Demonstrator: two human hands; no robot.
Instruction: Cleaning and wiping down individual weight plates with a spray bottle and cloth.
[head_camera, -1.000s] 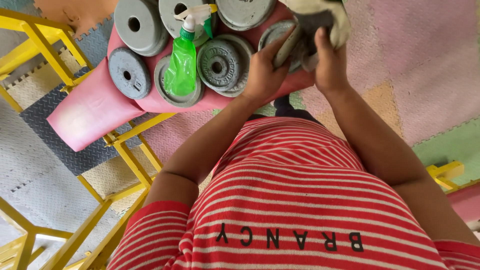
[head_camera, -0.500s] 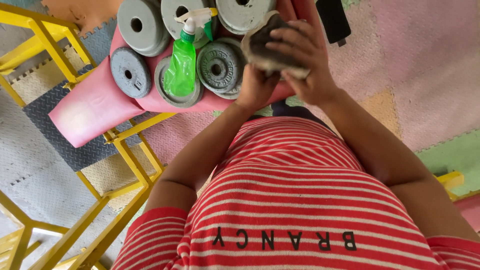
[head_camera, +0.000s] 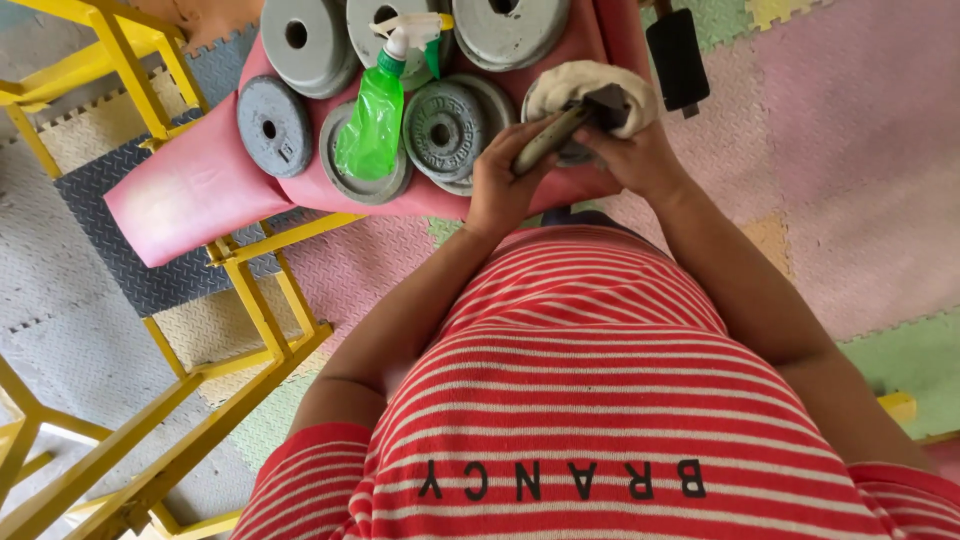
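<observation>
The left hand (head_camera: 500, 185) gripped a round grey plate (head_camera: 548, 142) edge-on above the pink padded surface (head_camera: 190, 195); the right hand (head_camera: 635, 155) pressed a pale cloth (head_camera: 585, 82), perhaps fleecy, against it

Weight plates (head_camera: 443, 130) and a spray bottle (head_camera: 373, 125) crowd the counter (head_camera: 190, 195) left of the hands, its bare left end stays open, and a yellow frame (head_camera: 255, 300) borders it.

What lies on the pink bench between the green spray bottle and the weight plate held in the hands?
Head view: two stacked grey weight plates lie flat between the green spray bottle and the held weight plate, which the left hand and right hand grip with a cloth.
</observation>
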